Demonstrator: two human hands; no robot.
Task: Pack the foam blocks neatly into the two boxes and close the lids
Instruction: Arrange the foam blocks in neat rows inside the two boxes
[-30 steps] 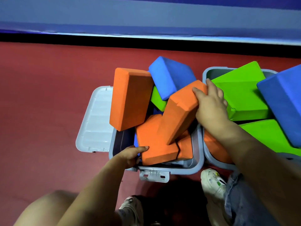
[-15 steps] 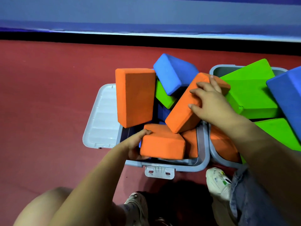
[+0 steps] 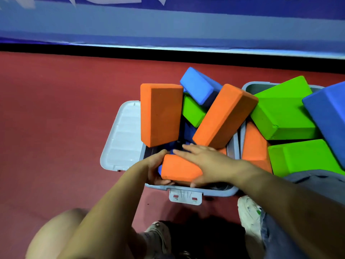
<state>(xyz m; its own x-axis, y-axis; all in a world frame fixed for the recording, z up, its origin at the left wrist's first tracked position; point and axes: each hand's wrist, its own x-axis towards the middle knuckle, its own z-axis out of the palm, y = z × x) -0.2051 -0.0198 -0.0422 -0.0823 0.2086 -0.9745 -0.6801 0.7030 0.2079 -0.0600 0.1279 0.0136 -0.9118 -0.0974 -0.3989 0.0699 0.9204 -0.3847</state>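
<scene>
Two grey plastic boxes stand side by side on the red floor. The left box [image 3: 209,192] holds a jumble of foam blocks: an upright orange block [image 3: 160,114], a tilted orange block [image 3: 224,116], a blue block [image 3: 197,85] and a green block [image 3: 192,111]. At its near edge lies a flat orange block [image 3: 179,169]. My left hand [image 3: 155,169] grips that block's left end. My right hand [image 3: 205,163] lies flat on top of it, fingers straight. The right box [image 3: 248,86] is piled with green blocks [image 3: 283,113], a blue block [image 3: 330,120] and an orange block [image 3: 255,146].
The left box's lid [image 3: 123,135] hangs open to the left, and its latch [image 3: 185,197] sticks out toward me. My shoes [image 3: 248,214] stand just in front of the boxes. A blue barrier [image 3: 168,27] runs along the far side of the red floor [image 3: 56,118].
My right hand let go of the tilted orange block and came down flat on the low orange block. My left hand closed further round that block's left end.
</scene>
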